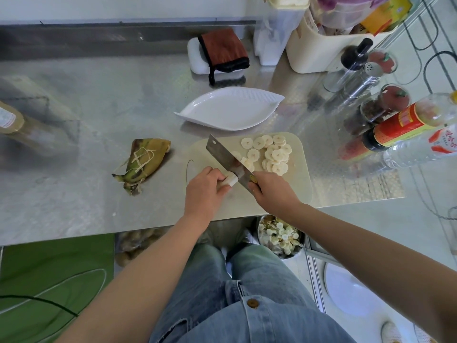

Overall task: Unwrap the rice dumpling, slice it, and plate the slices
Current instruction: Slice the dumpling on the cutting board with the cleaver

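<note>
Left hand (pixel 206 188) around rice dumpling (pixel 232 180), beside cleaver (pixel 223 154)

Steel counter (pixel 99 95) bears cutting board (pixel 300 174), white plate (pixel 230 112), leaf wrapper (pixel 142 162)

A working kitchen — steel counter, seasonings, cutting gear.

A stainless-steel worktop (pixel 99 95) spreads out to the left of the left hand (pixel 205 189), with a white leaf-shaped plate (pixel 230 110) ahead of it; the right hand (pixel 272 191) grips a cleaver (pixel 222 154) over a cutting board (pixel 301 169), and to its right stand a shaker (pixel 368 75), spice jars (pixel 383 102) and sauce bottles (pixel 400 125) — a bin of food scraps (pixel 279 236) sits below the counter edge.
</note>
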